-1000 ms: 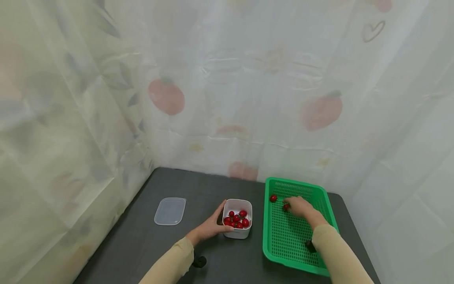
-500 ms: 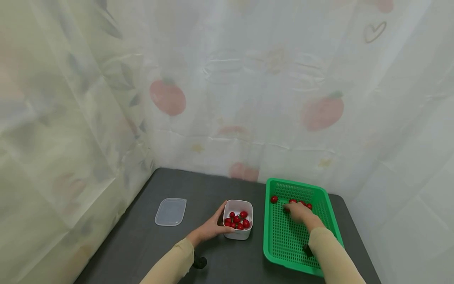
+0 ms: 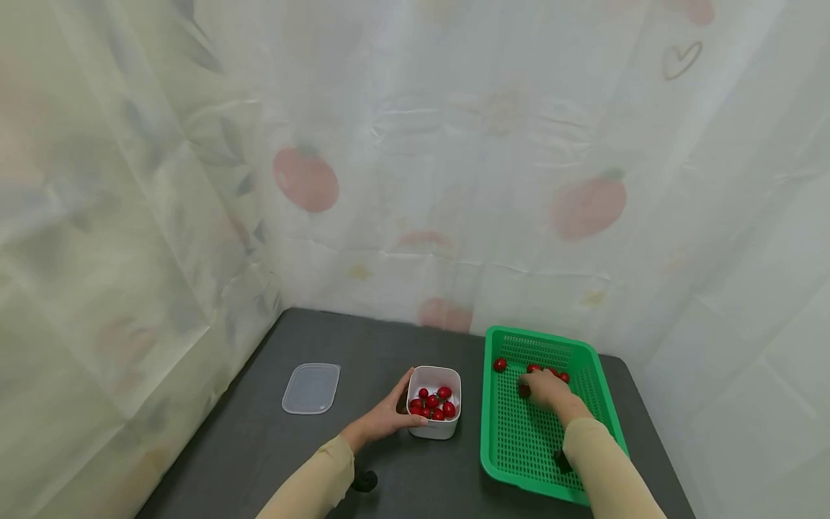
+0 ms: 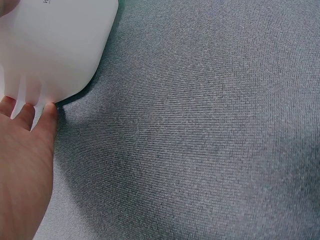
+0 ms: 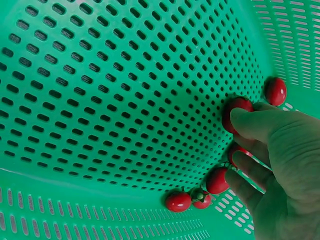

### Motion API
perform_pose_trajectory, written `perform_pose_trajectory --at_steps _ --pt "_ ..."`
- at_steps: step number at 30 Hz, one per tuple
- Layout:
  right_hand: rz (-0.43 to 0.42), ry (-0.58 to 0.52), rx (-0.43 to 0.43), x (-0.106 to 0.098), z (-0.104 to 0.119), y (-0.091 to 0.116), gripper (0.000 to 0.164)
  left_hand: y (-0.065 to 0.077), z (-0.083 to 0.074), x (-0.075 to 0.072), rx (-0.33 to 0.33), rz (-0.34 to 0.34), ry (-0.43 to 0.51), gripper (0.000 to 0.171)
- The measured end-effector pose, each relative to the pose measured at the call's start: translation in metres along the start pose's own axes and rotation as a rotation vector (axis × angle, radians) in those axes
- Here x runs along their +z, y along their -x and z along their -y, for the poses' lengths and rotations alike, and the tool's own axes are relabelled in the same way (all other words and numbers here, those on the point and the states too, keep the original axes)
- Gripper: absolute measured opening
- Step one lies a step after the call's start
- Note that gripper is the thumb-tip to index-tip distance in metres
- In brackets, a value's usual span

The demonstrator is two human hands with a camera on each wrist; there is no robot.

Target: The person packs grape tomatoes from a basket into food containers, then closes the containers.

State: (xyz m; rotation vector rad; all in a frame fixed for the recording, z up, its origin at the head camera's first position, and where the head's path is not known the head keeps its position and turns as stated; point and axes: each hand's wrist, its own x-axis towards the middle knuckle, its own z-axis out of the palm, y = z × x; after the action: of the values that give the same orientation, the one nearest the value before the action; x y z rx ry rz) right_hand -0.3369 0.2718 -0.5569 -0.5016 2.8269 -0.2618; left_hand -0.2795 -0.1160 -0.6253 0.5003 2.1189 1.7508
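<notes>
My left hand (image 3: 387, 414) grips a white plastic container (image 3: 434, 430), thumb along its near side and fingers around its left side. Several red cherry tomatoes (image 3: 432, 401) lie inside it. In the left wrist view, fingertips (image 4: 48, 112) press against the container's wall. My right hand (image 3: 551, 393) reaches into the green basket (image 3: 519, 440) and pinches a cherry tomato (image 5: 234, 114) between thumb and index finger, close over the perforated floor. Under and beside the other fingers lie more cherry tomatoes (image 5: 217, 180), and one (image 5: 276, 91) sits beyond the fingertips against the basket wall.
A translucent square lid (image 3: 311, 388) lies on the dark grey table (image 3: 363, 339) to the left of the container. White curtains (image 3: 421, 144) with fruit prints hang behind the table and along both sides.
My right hand has shifted slightly toward me within the basket, and cherry tomatoes behind it have come into view. The left hand and the container have stayed put.
</notes>
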Motion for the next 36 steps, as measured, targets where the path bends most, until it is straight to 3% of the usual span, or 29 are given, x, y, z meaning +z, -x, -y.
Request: perform_pose_trajectory --at_steps 10,19,27,31,36 --pt "0.004 -0.027 -0.008 0.001 0.001 0.004 0.022 0.002 -0.001 0.0 0.022 0.011 0.001 0.11" --pt "0.029 -0.041 -0.002 0.006 0.0 0.006 0.018 -0.001 -0.003 0.0 0.004 0.007 0.003 0.111" --pt "-0.048 -0.044 -0.08 0.0 -0.001 0.007 0.012 0.0 -0.01 -0.001 -0.015 -0.016 -0.047 0.115" --pt "-0.099 -0.051 -0.143 -0.01 0.001 0.007 0.015 0.0 -0.011 0.0 -0.016 -0.011 -0.03 0.116" --pt "-0.124 -0.092 -0.159 -0.026 0.011 0.009 0.025 0.0 -0.01 0.0 -0.001 -0.003 -0.013 0.117"
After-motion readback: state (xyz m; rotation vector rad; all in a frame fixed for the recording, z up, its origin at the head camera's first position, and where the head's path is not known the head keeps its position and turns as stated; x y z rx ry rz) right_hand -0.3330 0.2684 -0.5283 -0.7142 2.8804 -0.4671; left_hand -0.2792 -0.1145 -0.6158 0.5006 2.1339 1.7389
